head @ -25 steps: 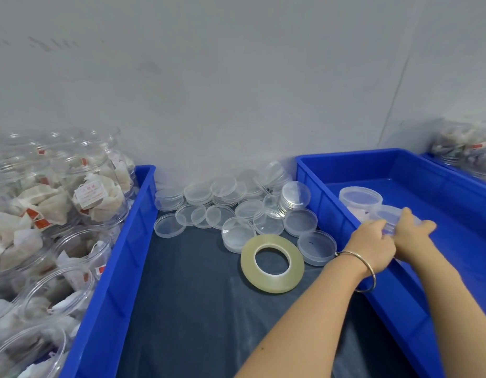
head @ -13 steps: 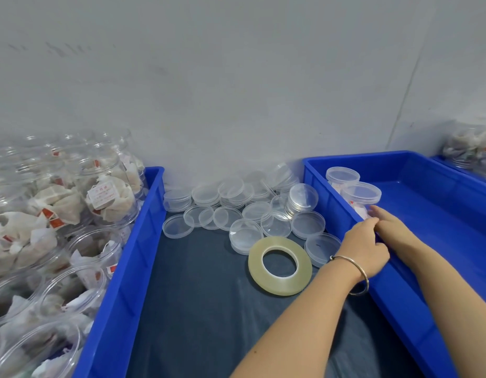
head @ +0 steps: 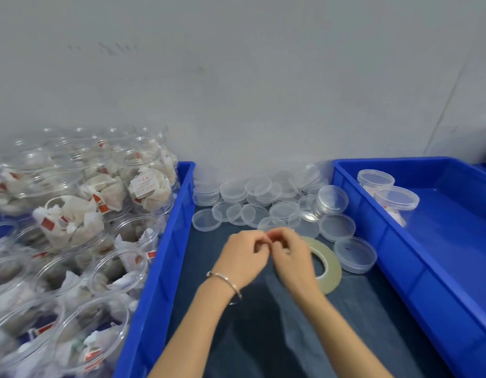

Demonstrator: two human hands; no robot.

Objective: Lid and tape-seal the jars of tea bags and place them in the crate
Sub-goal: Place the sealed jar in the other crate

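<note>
Hands meet over the mat, left hand (head: 243, 257) and right hand (head: 292, 259) with fingers curled, fingertips touching; held item unclear. Tape (head: 327, 264) partly hidden by right hand, lids (head: 263, 205) behind. Two lidded jars (head: 396, 199) in right crate (head: 400, 268). Both hands moved left out of crate.

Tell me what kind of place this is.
Probably a small hand-packing station. A blue crate at left holds open jars of tea bags, loose clear lids and a tape roll lie on the table, and two lidded jars stand in the right crate.

Blue crates (head: 394, 257), clear lids (head: 355, 253), yellowish tape roll (head: 330, 264), dark grey mat (head: 263, 331).
</note>
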